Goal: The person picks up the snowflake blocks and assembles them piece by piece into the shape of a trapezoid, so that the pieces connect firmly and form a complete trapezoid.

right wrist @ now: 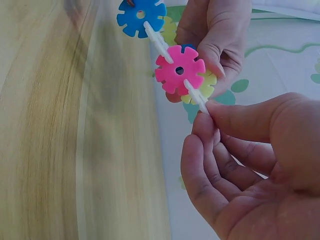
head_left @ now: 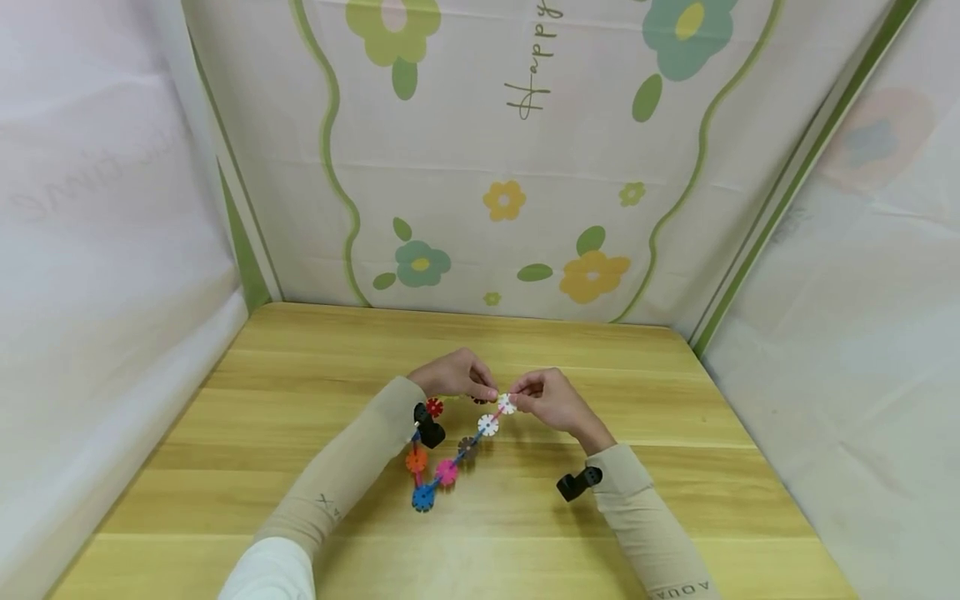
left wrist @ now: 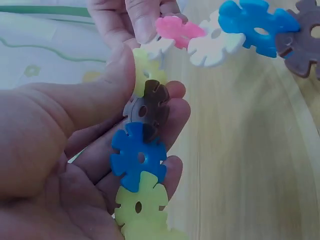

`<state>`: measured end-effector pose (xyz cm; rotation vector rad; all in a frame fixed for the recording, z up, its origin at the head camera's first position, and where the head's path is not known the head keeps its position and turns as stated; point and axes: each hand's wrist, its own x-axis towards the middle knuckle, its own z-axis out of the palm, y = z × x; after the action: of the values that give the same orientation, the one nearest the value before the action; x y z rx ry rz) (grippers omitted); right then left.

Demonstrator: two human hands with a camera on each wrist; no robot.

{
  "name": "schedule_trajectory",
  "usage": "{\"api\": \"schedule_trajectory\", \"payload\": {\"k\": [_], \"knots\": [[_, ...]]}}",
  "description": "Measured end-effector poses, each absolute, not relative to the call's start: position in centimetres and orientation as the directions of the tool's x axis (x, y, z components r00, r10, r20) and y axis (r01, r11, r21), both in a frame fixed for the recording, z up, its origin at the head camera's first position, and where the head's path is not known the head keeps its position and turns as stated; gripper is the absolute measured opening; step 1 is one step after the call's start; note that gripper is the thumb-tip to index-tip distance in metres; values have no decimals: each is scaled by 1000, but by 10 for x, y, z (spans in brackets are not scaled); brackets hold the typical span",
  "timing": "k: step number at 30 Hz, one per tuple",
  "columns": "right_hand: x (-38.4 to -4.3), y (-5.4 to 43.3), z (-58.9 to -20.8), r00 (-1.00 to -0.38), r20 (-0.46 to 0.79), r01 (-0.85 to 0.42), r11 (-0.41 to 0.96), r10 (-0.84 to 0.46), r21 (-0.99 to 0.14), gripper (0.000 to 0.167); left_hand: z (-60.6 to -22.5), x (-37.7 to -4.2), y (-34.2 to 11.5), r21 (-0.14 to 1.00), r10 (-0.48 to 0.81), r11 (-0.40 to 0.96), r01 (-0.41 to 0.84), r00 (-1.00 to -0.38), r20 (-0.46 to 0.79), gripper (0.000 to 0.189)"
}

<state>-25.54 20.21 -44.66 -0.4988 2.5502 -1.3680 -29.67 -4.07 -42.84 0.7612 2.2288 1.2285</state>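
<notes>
A chain of slotted plastic snowflake discs loops between the two hands. My left hand [head_left: 456,373] pinches one end at a yellow disc [left wrist: 151,72], between thumb and fingers. Below it, a brown disc [left wrist: 159,102], a blue disc [left wrist: 127,157] and another yellow disc [left wrist: 152,195] lie along the fingers. My right hand [head_left: 555,402] pinches a white disc [right wrist: 195,94] by its edge, thumb against forefinger. This white disc slots into a pink disc [right wrist: 167,76]. In the left wrist view, the yellow and white discs meet at the fingertips; whether they are joined I cannot tell.
The rest of the chain hangs toward the front of the wooden table [head_left: 600,542], with an orange disc [head_left: 416,460] and a blue disc [head_left: 423,498] at its near bend. Flower-printed cloth [head_left: 450,150] stands behind the table, and white cloth walls [head_left: 97,292] flank it.
</notes>
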Motion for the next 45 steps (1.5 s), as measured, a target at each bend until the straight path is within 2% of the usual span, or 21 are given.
{"api": "schedule_trajectory", "payload": {"k": [5, 10, 15, 19, 24, 27, 30, 35, 40, 45], "knots": [[-255, 204, -448, -926, -31, -181, 514, -376, -839, 11, -428, -296, -38, 852, 675, 458, 254, -723, -147, 18], [-254, 207, -451, -927, -53, -159, 518, -370, -841, 10, -426, -298, -38, 842, 686, 471, 265, -710, -160, 25], [-253, 211, -454, -929, -51, -156, 510, -367, -846, 10, -423, -298, -50, 810, 604, 520, 269, -787, -126, 32], [-253, 213, -458, -927, -55, -153, 508, -371, -848, 11, -420, -291, -76, 773, 510, 582, 252, -854, -105, 30], [-250, 219, -463, -936, -75, -125, 523, -344, -843, 11, -421, -272, -116, 708, 451, 663, 244, -885, -117, 23], [-251, 222, -466, -937, -80, -119, 526, -339, -842, 12, -429, -255, -137, 693, 457, 682, 233, -876, -155, 22], [-252, 225, -468, -936, -80, -120, 525, -343, -843, 15, -442, -235, -152, 730, 483, 655, 197, -852, -203, 23], [-250, 227, -468, -939, -84, -112, 526, -334, -843, 14, -460, -210, -153, 784, 527, 597, 170, -820, -223, 20], [-249, 228, -469, -944, -78, -108, 521, -322, -847, 14, -467, -198, -143, 817, 563, 547, 184, -803, -196, 23], [-249, 228, -471, -944, -71, -114, 517, -324, -849, 12, -467, -195, -142, 859, 563, 497, 125, -799, -209, 27]]}}
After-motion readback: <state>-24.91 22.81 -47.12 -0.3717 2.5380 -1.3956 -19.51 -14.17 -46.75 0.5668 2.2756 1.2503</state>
